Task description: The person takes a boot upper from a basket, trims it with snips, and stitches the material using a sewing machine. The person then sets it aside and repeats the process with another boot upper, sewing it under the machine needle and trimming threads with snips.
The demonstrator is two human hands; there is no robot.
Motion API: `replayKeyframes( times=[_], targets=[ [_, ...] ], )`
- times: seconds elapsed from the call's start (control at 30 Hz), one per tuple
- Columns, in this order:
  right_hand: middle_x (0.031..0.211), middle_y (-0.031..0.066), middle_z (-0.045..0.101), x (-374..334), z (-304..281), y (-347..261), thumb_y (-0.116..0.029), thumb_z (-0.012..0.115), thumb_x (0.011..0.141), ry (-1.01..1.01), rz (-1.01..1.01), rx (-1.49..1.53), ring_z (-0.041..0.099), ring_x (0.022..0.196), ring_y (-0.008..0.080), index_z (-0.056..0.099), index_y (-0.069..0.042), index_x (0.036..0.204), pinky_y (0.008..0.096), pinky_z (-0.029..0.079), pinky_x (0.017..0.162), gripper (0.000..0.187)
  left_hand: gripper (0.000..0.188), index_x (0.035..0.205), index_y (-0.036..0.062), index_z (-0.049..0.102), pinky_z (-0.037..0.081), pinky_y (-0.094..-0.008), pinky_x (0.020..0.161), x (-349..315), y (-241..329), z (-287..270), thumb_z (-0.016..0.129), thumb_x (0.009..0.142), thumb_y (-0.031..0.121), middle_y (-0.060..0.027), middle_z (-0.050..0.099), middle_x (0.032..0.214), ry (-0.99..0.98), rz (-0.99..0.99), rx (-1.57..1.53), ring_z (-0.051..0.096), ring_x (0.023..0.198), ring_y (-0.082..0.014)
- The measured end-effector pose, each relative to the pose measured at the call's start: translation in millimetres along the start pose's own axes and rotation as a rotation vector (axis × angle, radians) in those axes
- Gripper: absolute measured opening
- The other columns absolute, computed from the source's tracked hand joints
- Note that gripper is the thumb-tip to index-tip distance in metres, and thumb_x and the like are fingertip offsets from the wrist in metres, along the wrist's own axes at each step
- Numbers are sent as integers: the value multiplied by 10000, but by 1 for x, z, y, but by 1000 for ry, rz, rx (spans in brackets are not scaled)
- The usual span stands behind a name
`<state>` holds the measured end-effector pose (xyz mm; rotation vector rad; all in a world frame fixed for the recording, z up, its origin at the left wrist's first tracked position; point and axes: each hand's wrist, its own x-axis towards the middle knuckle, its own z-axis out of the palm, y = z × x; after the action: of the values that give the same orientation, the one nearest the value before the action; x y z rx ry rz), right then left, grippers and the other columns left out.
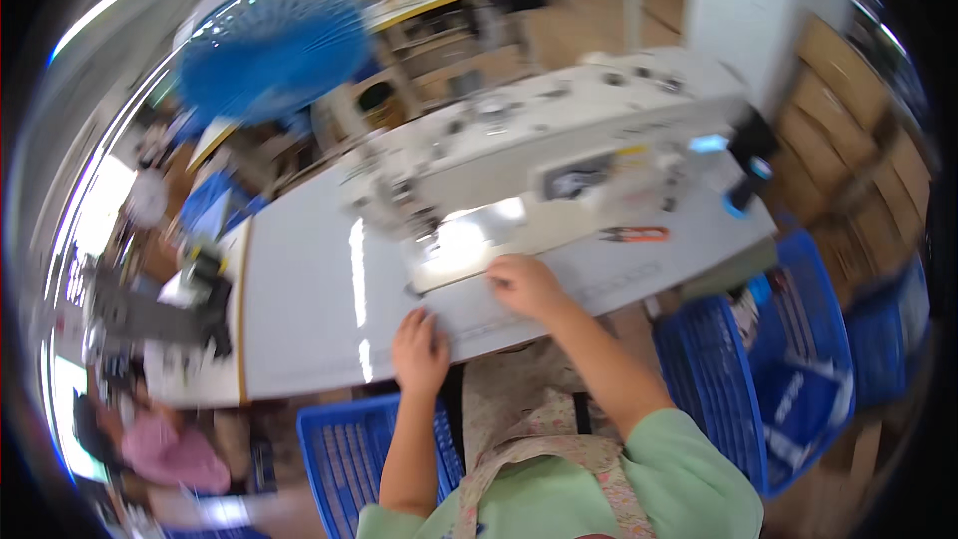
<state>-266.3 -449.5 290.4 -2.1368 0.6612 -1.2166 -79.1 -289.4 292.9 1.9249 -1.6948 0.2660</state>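
My left hand (pixel 420 351) rests on the pale tabletop (pixel 304 284) near its front edge, fingers curled together. Farther right and a little farther away, my right hand (pixel 524 284) is closed at the front edge of the sewing machine's bed, its fingertips drawn in. Motion blur and the fingers hide whatever either hand may hold. The white sewing machine (pixel 559 150) stands across the table beyond both hands. Its needle area (pixel 427 230) is up and left of my right hand, beside a bright lit patch. Orange-handled thread snips (pixel 639 234) lie right of my right hand.
Blue plastic baskets stand below the table, one (pixel 334 449) at left and one (pixel 711 369) at right. A blue plastic-covered round object (pixel 274 40) rises at far left. Stacked cardboard boxes (pixel 828 130) line the right. A person in pink (pixel 175 449) sits at lower left.
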Motion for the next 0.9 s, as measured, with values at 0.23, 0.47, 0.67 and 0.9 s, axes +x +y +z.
replayKeyframes(
  times=[0.23,0.47,0.67,0.9],
  targets=[
    [983,101,697,2,-3,-10,-84,687,812,-99,131,-45,661,884,294,697,-22,895,356,527,768,104,288,1071,46,659,471,-455,967,-3,0,-5,671,805,155,-151,623,1227,45,-72,-12,562,1190,-346],
    [992,106,694,3,-4,-10,-76,686,821,-163,138,-45,653,927,281,699,-13,904,347,516,802,105,317,1112,73,644,454,-445,983,-8,-1,-6,667,820,196,-124,601,1274,23,-52,-37,527,1242,-314],
    [999,119,677,3,-2,-7,-67,672,845,-150,133,-57,645,907,265,686,11,907,326,508,807,101,294,1102,64,640,445,-445,990,-9,-4,-6,652,843,204,-119,598,1273,28,-36,-61,529,1238,-302],
    [1013,113,677,3,-3,-1,-66,655,877,-182,149,-47,639,910,225,680,28,924,307,503,799,107,309,1109,67,636,405,-445,1063,-50,10,-29,669,814,153,-135,585,1290,48,-84,-121,517,1253,-314]
  ],
)
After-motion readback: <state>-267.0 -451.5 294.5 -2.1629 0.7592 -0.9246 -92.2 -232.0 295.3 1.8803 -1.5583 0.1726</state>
